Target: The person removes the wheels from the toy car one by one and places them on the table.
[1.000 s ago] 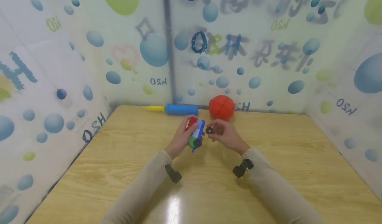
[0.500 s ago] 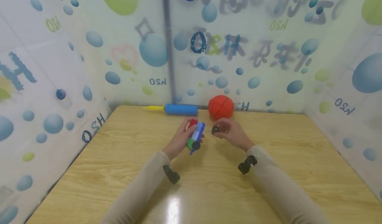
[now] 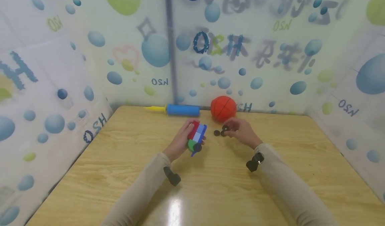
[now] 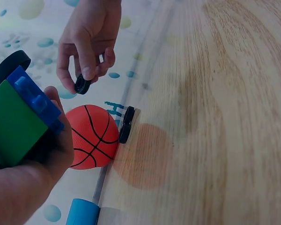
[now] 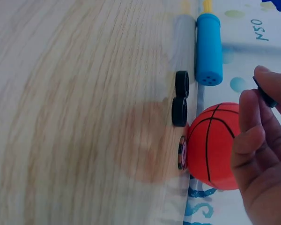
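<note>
My left hand (image 3: 179, 139) grips a toy car (image 3: 197, 135) built of red, blue and green bricks. One black wheel (image 4: 10, 69) shows on the car in the left wrist view. To the right of the car, my right hand (image 3: 242, 131) pinches a small black toy wheel (image 4: 82, 84) between thumb and fingertips, above the table. Two more black wheels (image 5: 179, 111) stand out on the tabletop, touching each other, left of my right fingers in the head view. A further round disc (image 5: 182, 152) sits beside them in the right wrist view.
A red toy basketball (image 3: 223, 108) rests at the table's back edge, just behind my right hand. Left of it lies a blue hand pump (image 3: 182, 110) with a yellow end. Patterned curtain-like walls (image 3: 210, 62) enclose the wooden table (image 3: 204, 192) at the back and sides.
My right hand has moved right, away from the car, with the wheel still pinched. Wheels on the table beside it now show. My left hand with the car has barely shifted.
</note>
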{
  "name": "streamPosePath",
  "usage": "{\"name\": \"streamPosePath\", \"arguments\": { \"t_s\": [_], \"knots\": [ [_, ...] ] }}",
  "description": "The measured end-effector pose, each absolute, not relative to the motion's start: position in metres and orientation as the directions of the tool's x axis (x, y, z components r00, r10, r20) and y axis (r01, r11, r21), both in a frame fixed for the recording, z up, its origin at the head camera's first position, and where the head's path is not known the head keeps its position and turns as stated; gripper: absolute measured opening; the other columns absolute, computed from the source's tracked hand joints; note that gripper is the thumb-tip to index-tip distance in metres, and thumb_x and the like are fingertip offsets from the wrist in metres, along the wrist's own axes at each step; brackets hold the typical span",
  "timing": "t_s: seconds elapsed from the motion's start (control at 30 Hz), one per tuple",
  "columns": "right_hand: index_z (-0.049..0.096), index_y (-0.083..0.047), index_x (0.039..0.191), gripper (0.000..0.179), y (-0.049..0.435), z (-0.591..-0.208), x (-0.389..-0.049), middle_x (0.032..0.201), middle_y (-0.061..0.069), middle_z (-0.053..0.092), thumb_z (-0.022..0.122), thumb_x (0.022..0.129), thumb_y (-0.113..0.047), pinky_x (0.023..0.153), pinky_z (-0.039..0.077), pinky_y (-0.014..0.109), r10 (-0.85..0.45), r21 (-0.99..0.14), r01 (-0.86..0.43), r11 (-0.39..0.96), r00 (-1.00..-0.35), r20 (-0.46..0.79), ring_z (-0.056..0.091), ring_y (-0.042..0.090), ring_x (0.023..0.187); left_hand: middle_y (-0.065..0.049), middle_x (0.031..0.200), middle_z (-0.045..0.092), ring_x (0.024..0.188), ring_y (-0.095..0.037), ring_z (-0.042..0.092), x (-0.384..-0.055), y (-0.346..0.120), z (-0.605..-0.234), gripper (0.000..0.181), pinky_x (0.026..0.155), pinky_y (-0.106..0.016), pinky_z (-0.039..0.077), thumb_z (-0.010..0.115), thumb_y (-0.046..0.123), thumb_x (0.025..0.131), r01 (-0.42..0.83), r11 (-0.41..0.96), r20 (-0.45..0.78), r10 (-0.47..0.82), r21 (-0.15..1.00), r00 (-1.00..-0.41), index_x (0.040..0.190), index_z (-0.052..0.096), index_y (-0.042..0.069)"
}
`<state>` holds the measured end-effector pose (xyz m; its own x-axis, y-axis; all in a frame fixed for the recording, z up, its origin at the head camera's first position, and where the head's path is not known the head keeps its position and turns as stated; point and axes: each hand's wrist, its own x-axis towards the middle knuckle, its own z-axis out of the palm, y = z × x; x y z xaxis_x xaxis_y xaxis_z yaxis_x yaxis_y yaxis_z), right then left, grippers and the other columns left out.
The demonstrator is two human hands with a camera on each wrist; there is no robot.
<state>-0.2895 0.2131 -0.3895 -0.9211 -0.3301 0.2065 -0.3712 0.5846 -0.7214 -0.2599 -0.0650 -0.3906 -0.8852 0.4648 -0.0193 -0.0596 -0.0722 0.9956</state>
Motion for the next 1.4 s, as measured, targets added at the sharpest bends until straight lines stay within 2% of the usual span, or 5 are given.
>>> {"name": "streamPosePath", "arguments": {
  "t_s": [0.37, 0.77, 1.0, 1.2, 1.4],
  "knots": [
    [0.069, -0.002, 0.114, 0.033, 0.231, -0.401, -0.304, 0.108, 0.014, 0.072, 0.077, 0.082, -0.003, 0.075, 0.051, 0.028, -0.311, -0.649, -0.346, 0.677, -0.934, 0.174, 0.066, 0.022, 0.088, -0.031, 0.138, 0.048, 0.099, -0.02, 0.069, -0.259, -0.063, -0.388, 0.035, 0.085, -0.034, 0.059, 0.029, 0.034, 0.11, -0.068, -0.111, -0.007, 0.48, 0.992, -0.877, 0.143, 0.036, 0.026],
    [0.069, -0.005, 0.108, 0.029, 0.236, -0.411, -0.316, 0.086, 0.013, 0.071, 0.079, 0.081, -0.008, 0.06, 0.05, 0.027, -0.289, -0.615, -0.248, 0.748, -0.957, 0.035, 0.062, 0.016, 0.07, -0.023, 0.133, 0.052, 0.108, -0.03, 0.067, -0.261, -0.064, -0.39, 0.036, 0.086, -0.033, 0.059, 0.03, 0.035, 0.11, -0.056, -0.122, 0.012, 0.496, 0.991, -0.868, 0.144, 0.035, 0.025],
    [0.071, -0.008, 0.107, 0.029, 0.233, -0.419, -0.318, 0.083, 0.011, 0.07, 0.078, 0.08, -0.009, 0.065, 0.046, 0.027, -0.264, -0.577, -0.223, 0.786, -0.964, 0.013, 0.061, 0.02, 0.075, -0.015, 0.136, 0.049, 0.12, -0.04, 0.059, -0.26, -0.064, -0.392, 0.035, 0.083, -0.031, 0.058, 0.031, 0.035, 0.11, -0.073, -0.095, -0.018, 0.488, 0.993, -0.873, 0.144, 0.039, 0.03],
    [0.071, -0.007, 0.107, 0.027, 0.233, -0.422, -0.319, 0.085, 0.012, 0.072, 0.077, 0.081, -0.011, 0.067, 0.048, 0.027, -0.261, -0.531, -0.228, 0.816, -0.965, 0.013, 0.063, 0.021, 0.078, -0.013, 0.137, 0.046, 0.112, -0.027, 0.061, -0.256, -0.065, -0.389, 0.034, 0.083, -0.03, 0.057, 0.035, 0.034, 0.109, -0.09, -0.099, -0.037, 0.449, 0.991, -0.893, 0.142, 0.043, 0.029],
    [0.07, -0.006, 0.109, 0.029, 0.23, -0.418, -0.319, 0.087, 0.013, 0.072, 0.077, 0.081, -0.011, 0.065, 0.047, 0.027, -0.259, -0.531, -0.21, 0.821, -0.966, -0.019, 0.062, 0.021, 0.077, -0.012, 0.13, 0.05, 0.103, -0.021, 0.061, -0.257, -0.065, -0.389, 0.037, 0.079, -0.03, 0.056, 0.035, 0.032, 0.109, -0.062, -0.056, -0.03, 0.455, 0.997, -0.89, 0.144, 0.04, 0.021]
  ]
}}
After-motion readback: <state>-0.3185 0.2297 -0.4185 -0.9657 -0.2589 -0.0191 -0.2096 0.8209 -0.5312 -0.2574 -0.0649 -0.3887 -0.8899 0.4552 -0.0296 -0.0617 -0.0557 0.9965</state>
